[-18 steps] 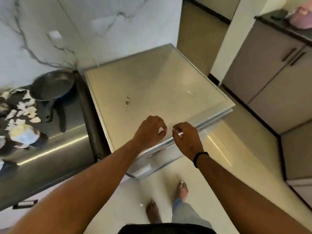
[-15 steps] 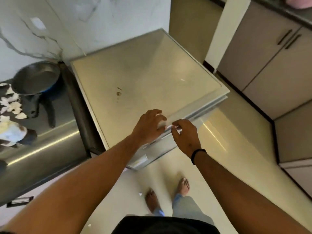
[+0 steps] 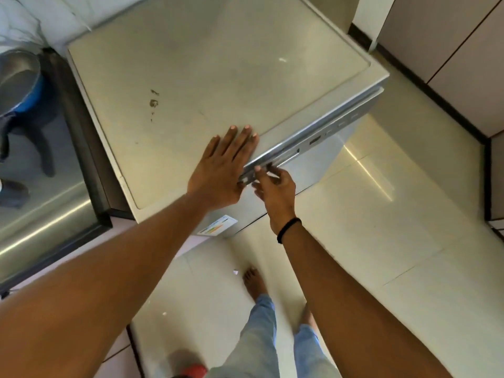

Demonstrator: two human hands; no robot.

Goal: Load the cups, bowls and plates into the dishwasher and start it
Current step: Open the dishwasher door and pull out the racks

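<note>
The dishwasher (image 3: 218, 77) fills the upper centre of the frame, a pale grey freestanding unit seen from above; its flat top carries a small brown stain (image 3: 153, 103) left of centre and a white fleck toward the upper right. Its door appears closed, with a control strip (image 3: 313, 143) of small buttons running along the top front edge and an energy label (image 3: 217, 225) stuck on the front face near the lower corner. The left hand (image 3: 223, 170) lies flat on the top near the front edge, fingers straight and together. The right hand (image 3: 275, 186), a black band (image 3: 288, 229) at its wrist, is at the control strip with fingers curled against the edge; whether it grips the strip or only touches it cannot be told. At the left edge of the frame, a steel counter (image 3: 49, 214) abuts the unit, bearing a dark pan (image 3: 19, 75). Glossy cream floor tiles (image 3: 381, 241) cover the lower right; grey cabinets (image 3: 450, 50) stand at the upper right. Bare feet and light blue trousers show at the bottom centre.
</note>
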